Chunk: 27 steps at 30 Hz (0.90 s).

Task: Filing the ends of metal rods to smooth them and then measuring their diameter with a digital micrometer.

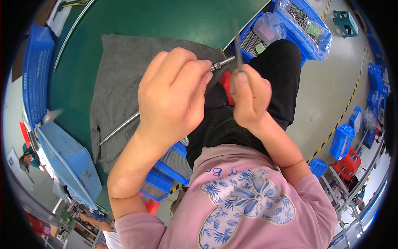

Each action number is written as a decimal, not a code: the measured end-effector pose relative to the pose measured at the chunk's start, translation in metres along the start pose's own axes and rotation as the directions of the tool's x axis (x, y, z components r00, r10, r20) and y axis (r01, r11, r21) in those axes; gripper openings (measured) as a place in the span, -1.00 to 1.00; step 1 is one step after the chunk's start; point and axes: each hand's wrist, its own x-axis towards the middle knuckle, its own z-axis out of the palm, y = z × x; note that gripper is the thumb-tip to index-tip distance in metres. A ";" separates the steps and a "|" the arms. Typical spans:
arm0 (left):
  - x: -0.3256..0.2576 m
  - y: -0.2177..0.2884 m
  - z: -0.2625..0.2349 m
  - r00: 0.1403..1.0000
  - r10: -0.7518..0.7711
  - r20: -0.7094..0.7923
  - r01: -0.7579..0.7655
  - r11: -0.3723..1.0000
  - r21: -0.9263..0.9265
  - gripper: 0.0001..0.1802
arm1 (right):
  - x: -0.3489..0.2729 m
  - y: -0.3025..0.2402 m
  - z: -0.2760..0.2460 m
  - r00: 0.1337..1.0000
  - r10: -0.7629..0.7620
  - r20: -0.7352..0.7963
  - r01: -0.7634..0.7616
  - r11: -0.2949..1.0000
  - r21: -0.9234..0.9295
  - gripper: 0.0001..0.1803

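Note:
My left hand [172, 93] is closed around a long, thin metal rod [120, 128]. The rod's lower end reaches down-left over a grey cloth [118, 79]. Its other end, with a collar and a narrower tip, pokes out past my fingers toward the right. My right hand [251, 93] pinches a slim grey metal rod [237, 45] that stands roughly upright and is blurred toward its top. The two rods come close to each other near the tip of the left one; I cannot tell whether they touch.
The cloth lies on a green tabletop [141, 18]. Blue baskets [38, 79] line the left side. At the upper right, blue bins [304, 47] hold metal rods and bagged small parts. A teal stool [345, 24] stands on the floor beyond. Another person's arm [97, 223] shows at the lower left.

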 end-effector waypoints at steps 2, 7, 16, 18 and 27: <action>-0.002 0.002 0.001 0.995 -0.083 -0.059 0.082 0.996 -0.019 -0.78 | -0.005 -0.003 -0.011 0.998 0.002 0.057 -0.001 1.000 -0.017 -0.81; 0.000 0.001 0.001 1.000 -0.011 -0.030 0.012 0.999 0.049 -0.79 | -0.018 -0.011 -0.004 0.997 0.044 0.066 -0.050 0.995 0.091 -0.86; -0.001 0.000 0.002 0.999 0.019 -0.051 -0.017 0.998 0.053 -0.79 | -0.015 -0.020 -0.001 0.981 0.146 0.130 -0.156 0.985 0.073 -0.86; -0.001 0.001 0.002 0.999 0.014 -0.045 -0.011 0.998 0.054 -0.79 | -0.014 -0.021 -0.001 0.977 0.158 0.145 -0.171 0.982 0.084 -0.85; -0.001 0.000 0.004 0.998 0.001 -0.059 0.000 1.000 0.027 -0.79 | -0.007 -0.038 -0.007 0.919 0.329 0.215 -0.337 0.941 0.001 -0.83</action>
